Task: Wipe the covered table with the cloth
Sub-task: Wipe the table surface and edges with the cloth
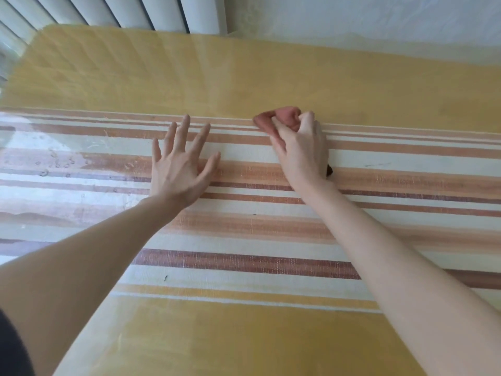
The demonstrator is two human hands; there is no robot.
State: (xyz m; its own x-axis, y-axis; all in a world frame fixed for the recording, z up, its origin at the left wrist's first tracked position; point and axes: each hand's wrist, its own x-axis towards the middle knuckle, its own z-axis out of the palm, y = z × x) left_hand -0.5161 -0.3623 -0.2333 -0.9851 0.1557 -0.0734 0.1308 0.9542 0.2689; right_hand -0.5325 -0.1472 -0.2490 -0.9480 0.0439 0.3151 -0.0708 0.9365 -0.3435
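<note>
The table [244, 77] fills the view, covered by a yellow, cream and brown striped cloth under a clear glossy sheet. My right hand [301, 147] grips a bunched pink wiping cloth [279, 119] and holds it down on the cover where the stripes meet the yellow band. Fingers and thumb curl round the cloth, hiding part of it. To its left, my left hand [181, 164] lies flat on the striped area with fingers spread, holding nothing.
A white ribbed radiator [130, 12] and a pale wall [379, 17] stand behind the table's far edge. Water droplets and wet smears [57, 161] lie on the cover at the left. A small dark thing [329, 169] peeks out beside my right wrist.
</note>
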